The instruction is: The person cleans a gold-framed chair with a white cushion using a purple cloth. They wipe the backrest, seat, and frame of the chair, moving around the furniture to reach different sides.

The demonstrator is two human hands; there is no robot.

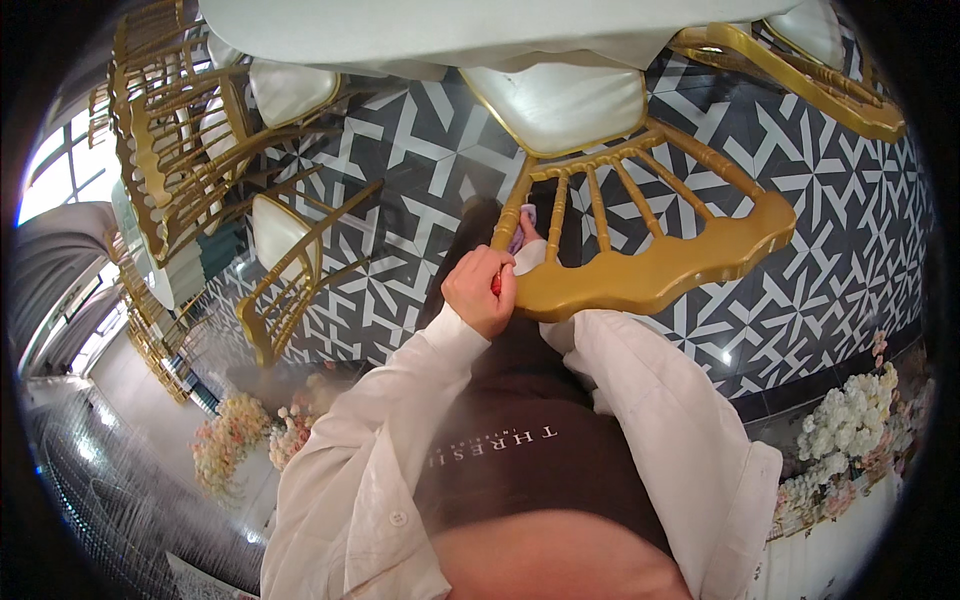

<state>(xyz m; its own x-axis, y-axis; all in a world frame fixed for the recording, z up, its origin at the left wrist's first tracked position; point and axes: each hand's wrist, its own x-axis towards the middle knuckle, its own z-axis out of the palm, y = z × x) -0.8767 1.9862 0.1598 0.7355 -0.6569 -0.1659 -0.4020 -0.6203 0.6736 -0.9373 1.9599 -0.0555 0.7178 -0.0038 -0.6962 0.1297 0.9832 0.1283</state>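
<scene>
A gold spindle-back chair (645, 277) with a white padded seat (570, 105) stands before me, its back towards my body. My left hand (480, 289) is closed around the left corner of its top rail; something small and red shows between thumb and fingers. Beyond the rail, my right hand (531, 227) is low beside the left post, seen partly between the spindles. It holds a bunched purple cloth (517, 238) near that post. The chair partly hides this hand and its forearm. Both arms wear loose white sleeves.
A table with a white cloth (450, 30) spans the far side. Another gold chair (817, 82) is at right; several more (277, 277) stand at left. The floor (427, 165) has a black-and-white pattern. Pale flower arrangements (847, 420) lie near the lower right and lower left.
</scene>
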